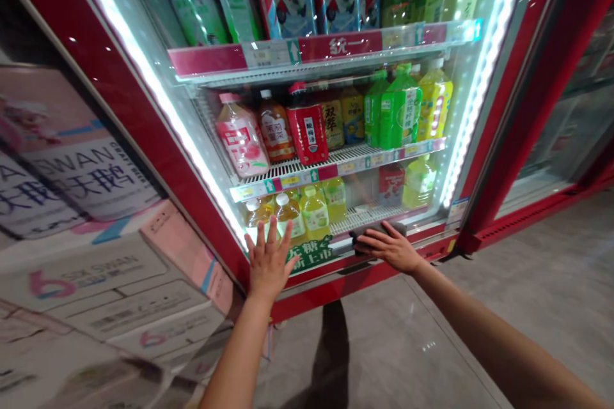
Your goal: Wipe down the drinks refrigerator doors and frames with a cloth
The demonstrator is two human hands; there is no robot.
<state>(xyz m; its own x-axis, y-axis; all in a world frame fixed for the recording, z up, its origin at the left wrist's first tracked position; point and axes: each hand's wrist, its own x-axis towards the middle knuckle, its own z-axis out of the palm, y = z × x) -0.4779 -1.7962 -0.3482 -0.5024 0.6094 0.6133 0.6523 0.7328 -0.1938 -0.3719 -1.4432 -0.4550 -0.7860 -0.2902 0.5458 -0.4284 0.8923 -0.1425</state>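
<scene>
My left hand [269,262] is spread, its fingers apart over the lower left of the refrigerator's glass door [364,195], beside a green sticker [309,254] with white lettering. Under my right hand [391,249] is a dark grey cloth [357,244], which the fingers hold flat against the bottom of the door. Part of the cloth is hidden by that hand. Behind the glass near my left hand stand several bottles of yellow drink [315,211] on the lowest shelf.
Stacked beer cartons [115,281] stand close on the left. Higher shelves hold a pink bottle [242,137], a red carton [307,131] and green bottles [400,108]. Another red-framed refrigerator [551,198] stands on the right. Grey floor [384,345] lies below.
</scene>
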